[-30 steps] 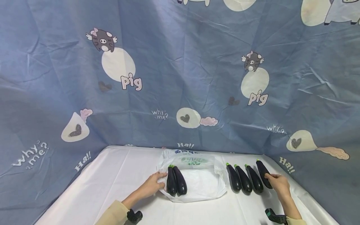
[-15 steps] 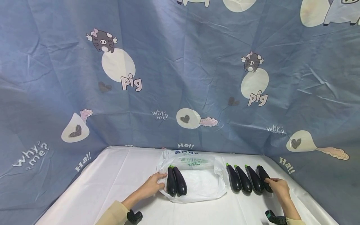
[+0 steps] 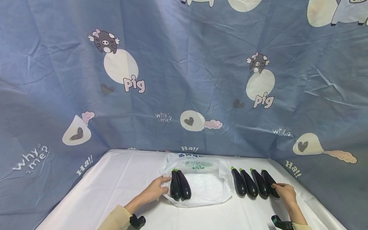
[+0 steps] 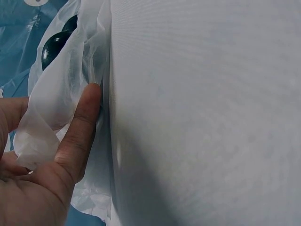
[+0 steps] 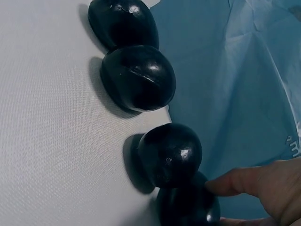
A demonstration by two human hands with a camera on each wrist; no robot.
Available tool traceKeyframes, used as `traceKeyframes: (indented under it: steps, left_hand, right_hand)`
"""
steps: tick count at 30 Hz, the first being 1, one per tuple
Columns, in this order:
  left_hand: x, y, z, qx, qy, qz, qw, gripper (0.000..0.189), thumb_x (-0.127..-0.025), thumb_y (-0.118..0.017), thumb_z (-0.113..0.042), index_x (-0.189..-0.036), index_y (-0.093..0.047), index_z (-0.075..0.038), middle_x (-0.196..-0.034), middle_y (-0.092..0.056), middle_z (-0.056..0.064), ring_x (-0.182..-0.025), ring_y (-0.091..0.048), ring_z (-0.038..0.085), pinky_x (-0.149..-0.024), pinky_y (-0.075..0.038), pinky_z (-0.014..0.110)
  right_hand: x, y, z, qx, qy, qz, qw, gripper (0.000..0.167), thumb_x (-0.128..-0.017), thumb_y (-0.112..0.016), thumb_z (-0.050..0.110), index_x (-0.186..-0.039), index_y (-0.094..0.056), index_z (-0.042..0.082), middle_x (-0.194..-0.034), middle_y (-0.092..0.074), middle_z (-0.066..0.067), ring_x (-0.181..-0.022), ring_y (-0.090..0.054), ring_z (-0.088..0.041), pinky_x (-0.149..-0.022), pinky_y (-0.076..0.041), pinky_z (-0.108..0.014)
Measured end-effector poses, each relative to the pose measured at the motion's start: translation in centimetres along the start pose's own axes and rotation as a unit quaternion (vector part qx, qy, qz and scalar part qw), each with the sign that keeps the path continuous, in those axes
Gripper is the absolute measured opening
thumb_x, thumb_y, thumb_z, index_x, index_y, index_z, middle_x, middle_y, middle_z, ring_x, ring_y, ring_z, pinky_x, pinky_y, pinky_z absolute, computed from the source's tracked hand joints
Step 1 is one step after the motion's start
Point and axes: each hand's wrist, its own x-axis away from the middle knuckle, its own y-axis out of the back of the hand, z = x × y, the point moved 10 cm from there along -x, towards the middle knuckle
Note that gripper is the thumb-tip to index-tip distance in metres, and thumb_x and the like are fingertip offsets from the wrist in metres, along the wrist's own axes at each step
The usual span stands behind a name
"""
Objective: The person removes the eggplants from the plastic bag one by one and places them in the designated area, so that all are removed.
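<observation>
Two dark purple eggplants lie side by side in the left part of a white plastic bag, whose mouth faces the person. My left hand holds the bag's left edge; in the left wrist view the thin plastic runs between its thumb and fingers. To the right of the bag, several eggplants form a row, green stems pointing away. The right hand grips the rightmost eggplant near its blunt end. In the right wrist view the thumb presses that eggplant; most other fingers are hidden.
A white cloth covers the table. Behind it hangs a blue curtain printed with cartoon pigs, which also runs down both sides. Black straps with small devices sit on both wrists.
The right hand has brought the rightmost eggplant nearer the person and slightly left, level with the others in the row. The left hand and the bag have stayed put.
</observation>
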Motion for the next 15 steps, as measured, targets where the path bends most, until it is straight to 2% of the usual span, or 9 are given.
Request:
traceKeyframes:
  steps: [7,15]
  left_hand:
    - [-0.07,0.05,0.0,0.001,0.004,0.001,1.0,0.057,-0.076,-0.059,-0.007,-0.13,-0.054,0.009,-0.138,-0.048,0.032,-0.135,-0.033,0.053,-0.109,-0.026,0.065]
    - [-0.08,0.03,0.14,0.007,0.006,0.002,1.0,0.057,-0.077,-0.059,-0.007,-0.131,-0.054,0.009,-0.138,-0.048,0.031,-0.136,-0.03,0.054,-0.109,-0.024,0.066]
  right_hand:
    - [-0.1,0.0,-0.42,0.006,-0.01,0.0,0.9999,0.064,-0.084,-0.062,0.03,-0.123,-0.048,-0.019,-0.121,-0.05,-0.039,-0.112,-0.048,-0.054,-0.095,-0.041,-0.062]
    - [0.15,0.9,0.18,0.014,0.024,-0.015,0.9995,0.064,-0.086,-0.06,0.034,-0.12,-0.052,-0.019,-0.117,-0.054,-0.038,-0.109,-0.05,-0.052,-0.089,-0.045,-0.058]
